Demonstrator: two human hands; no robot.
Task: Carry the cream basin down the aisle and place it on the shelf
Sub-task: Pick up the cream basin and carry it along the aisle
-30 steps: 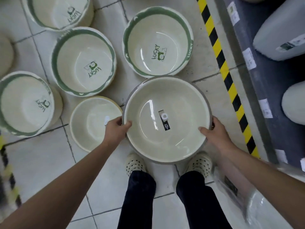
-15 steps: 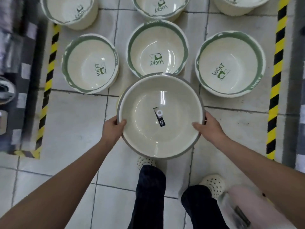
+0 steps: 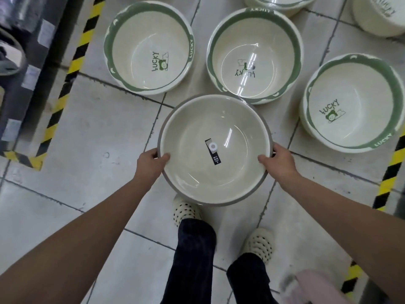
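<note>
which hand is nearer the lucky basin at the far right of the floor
Right. The right hand holds the cream basin on the rim nearest that Lucky basin; the left hand holds the opposite rim, farther off.

LUCKY | inside and on rims of green-rimmed basins [image 3: 131, 40] | cream basin [image 3: 192, 176] label [image 3: 213, 151] illegible

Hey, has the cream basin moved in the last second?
Yes. The cream basin was close beside a line of yellow-black floor tape; it has moved out to mid-aisle, well clear of the tape on either side.
</note>
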